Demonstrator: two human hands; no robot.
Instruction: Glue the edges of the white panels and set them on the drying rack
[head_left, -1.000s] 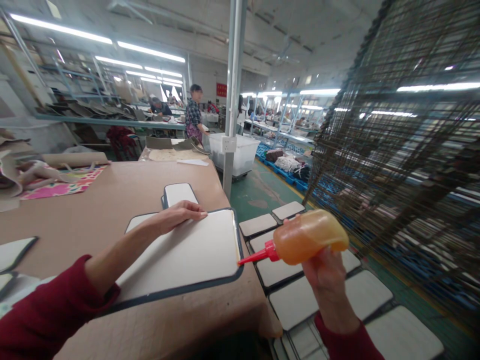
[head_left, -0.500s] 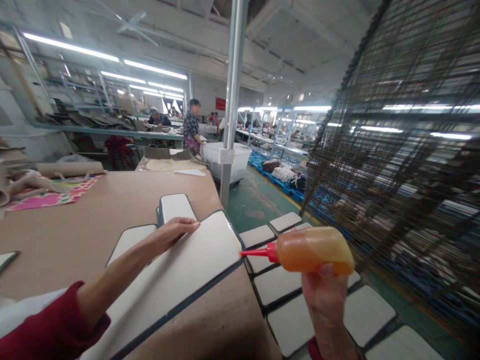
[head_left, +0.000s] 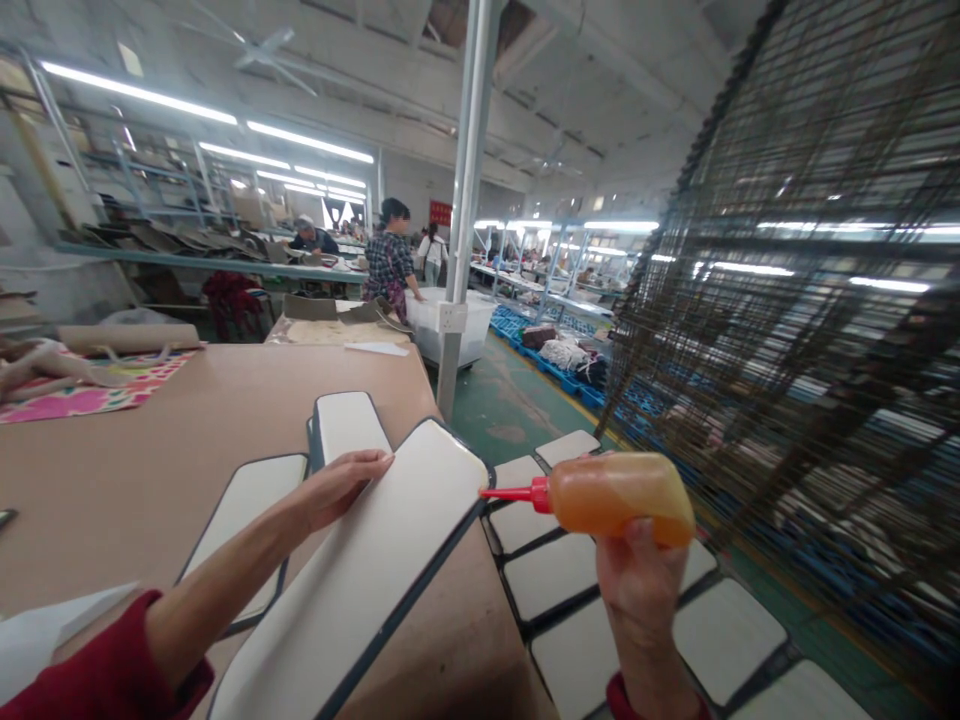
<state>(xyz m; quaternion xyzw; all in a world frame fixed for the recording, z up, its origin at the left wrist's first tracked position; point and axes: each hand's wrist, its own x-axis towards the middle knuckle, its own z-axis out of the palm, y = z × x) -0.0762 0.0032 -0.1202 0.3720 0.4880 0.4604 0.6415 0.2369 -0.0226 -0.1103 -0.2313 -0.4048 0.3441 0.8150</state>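
My left hand (head_left: 337,487) lies flat with fingers stretched on a large white panel with a dark border (head_left: 375,580), which sits slanted on the brown table (head_left: 135,470). My right hand (head_left: 637,590) is wrapped round an orange squeeze bottle (head_left: 615,497) held sideways. The bottle's red nozzle (head_left: 510,493) points left at the panel's far right corner, just off its edge. A smaller white panel (head_left: 345,425) and another one (head_left: 244,515) lie beyond and left of the big one.
Several white panels (head_left: 577,590) lie on the green floor right of the table. A dark wire rack (head_left: 810,330) fills the right side. A steel post (head_left: 465,210) stands past the table. Other people (head_left: 390,262) work at far benches. Coloured fabric (head_left: 82,395) lies at the table's left.
The large panel has turned under my left hand, its far right corner swinging away and up. The bottle nozzle has lifted from the panel's right edge and now sits level by the corner.
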